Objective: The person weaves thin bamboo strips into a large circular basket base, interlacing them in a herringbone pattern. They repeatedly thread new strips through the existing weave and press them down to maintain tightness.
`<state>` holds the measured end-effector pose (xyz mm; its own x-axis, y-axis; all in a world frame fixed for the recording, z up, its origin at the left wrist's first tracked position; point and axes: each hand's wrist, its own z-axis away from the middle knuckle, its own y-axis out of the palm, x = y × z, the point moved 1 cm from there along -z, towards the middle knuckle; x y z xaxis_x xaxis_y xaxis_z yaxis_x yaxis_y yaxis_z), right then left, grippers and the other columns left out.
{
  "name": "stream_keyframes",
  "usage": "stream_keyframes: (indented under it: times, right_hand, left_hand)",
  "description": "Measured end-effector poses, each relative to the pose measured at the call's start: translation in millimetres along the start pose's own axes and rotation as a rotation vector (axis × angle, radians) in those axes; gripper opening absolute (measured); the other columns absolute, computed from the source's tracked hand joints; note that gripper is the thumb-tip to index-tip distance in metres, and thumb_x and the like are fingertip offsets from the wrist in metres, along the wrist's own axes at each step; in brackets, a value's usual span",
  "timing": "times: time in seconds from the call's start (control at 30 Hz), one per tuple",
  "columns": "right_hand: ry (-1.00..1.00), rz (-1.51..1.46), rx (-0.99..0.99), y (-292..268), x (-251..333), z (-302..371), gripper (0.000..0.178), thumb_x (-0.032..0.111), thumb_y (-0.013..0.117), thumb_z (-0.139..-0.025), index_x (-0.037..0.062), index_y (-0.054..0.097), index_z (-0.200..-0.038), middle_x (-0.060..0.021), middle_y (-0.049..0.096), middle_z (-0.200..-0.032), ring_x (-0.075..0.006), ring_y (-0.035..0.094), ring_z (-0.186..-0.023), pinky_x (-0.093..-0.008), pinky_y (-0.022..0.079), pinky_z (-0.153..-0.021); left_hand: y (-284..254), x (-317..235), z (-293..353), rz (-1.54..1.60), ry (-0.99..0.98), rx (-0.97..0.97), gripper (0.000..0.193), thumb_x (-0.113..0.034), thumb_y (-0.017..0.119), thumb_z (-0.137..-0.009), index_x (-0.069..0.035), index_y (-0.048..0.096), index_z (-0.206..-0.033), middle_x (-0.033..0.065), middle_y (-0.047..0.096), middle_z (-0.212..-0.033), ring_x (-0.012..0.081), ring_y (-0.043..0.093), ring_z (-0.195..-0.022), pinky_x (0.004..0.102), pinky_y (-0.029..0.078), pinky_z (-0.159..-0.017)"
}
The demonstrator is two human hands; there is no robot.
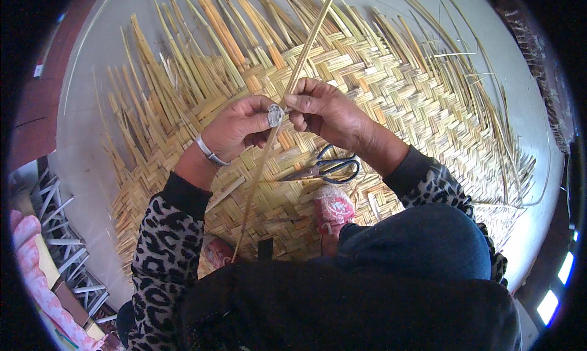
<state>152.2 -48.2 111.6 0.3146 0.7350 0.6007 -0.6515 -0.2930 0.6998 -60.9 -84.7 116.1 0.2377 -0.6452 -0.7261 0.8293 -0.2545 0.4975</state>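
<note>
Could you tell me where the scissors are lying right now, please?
In the head view, the scissors lie flat on the woven mat, just below the right hand and above the pink shoe.

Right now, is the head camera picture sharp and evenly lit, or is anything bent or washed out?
Head view: daylight is soft and even, without hard shadows; both hands, left hand and right hand, the long reed strip and the scissors look sharp; the fisheye curves the woven mat toward a black rim.

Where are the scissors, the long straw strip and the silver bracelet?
scissors (327, 166), head view, on the dark handle loops.
long straw strip (309, 42), head view, on its upper stretch above the hands.
silver bracelet (208, 151), head view, on the band at the left wrist.
</note>
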Motion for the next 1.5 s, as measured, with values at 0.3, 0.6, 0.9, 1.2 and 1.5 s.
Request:
stream_keyframes:
  times: [0.3,0.6,0.9,1.2,1.5]
  right_hand:
    - [-0.091,0.223,-0.003,1.3,4.4,1.0,0.018,0.021,0.072,-0.088,0.0061,0.065,-0.096,0.0000,0.065,-0.081,-0.0089,0.061,-0.069,-0.0232,0.051,-0.063]
    - [-0.120,0.363,0.025,33.9,30.5,13.9,0.018,0.010,0.068,-0.087,0.0012,0.062,-0.101,-0.0039,0.066,-0.083,-0.0096,0.059,-0.064,-0.0234,0.047,-0.060]
    - [-0.199,0.416,0.077,37.7,37.0,18.6,0.016,0.009,0.066,-0.092,0.0010,0.065,-0.105,-0.0035,0.067,-0.087,-0.0075,0.059,-0.068,-0.0218,0.047,-0.061]
    - [-0.206,0.692,-0.178,11.4,17.0,4.9,0.028,0.025,0.067,-0.094,-0.0015,0.068,-0.101,-0.0031,0.065,-0.076,-0.0084,0.059,-0.065,-0.0234,0.048,-0.059]
    - [-0.317,0.540,-0.360,-32.0,36.3,-14.0,0.019,0.018,0.068,-0.092,-0.0006,0.066,-0.094,-0.0031,0.065,-0.074,-0.0085,0.058,-0.062,-0.0233,0.049,-0.056]
  left_hand:
    - [3.8,-1.7,1.3,0.015,-0.020,0.033,0.025,-0.023,0.068,-0.091,-0.006,0.062,-0.107,0.0010,0.066,-0.091,0.0117,0.063,-0.081,0.0256,0.051,-0.075]
    - [12.1,-3.8,9.4,0.141,0.054,0.229,0.076,-0.070,0.070,-0.071,-0.005,0.058,-0.108,0.0119,0.063,-0.109,0.0185,0.062,-0.096,0.0305,0.050,-0.084]
    - [29.9,-21.5,9.4,-0.087,0.099,0.118,0.040,-0.037,0.075,-0.083,-0.003,0.063,-0.102,0.0088,0.066,-0.096,0.0152,0.064,-0.090,0.0278,0.050,-0.082]
    - [33.1,-16.0,-0.4,-0.728,-0.017,-0.294,0.028,-0.026,0.072,-0.088,0.002,0.068,-0.089,-0.0001,0.059,-0.067,0.0074,0.054,-0.055,0.0243,0.045,-0.050]
    - [31.0,-18.7,11.6,-0.838,-0.108,-0.185,0.028,-0.026,0.069,-0.090,0.002,0.068,-0.085,0.0006,0.055,-0.062,0.0079,0.051,-0.050,0.0257,0.041,-0.046]
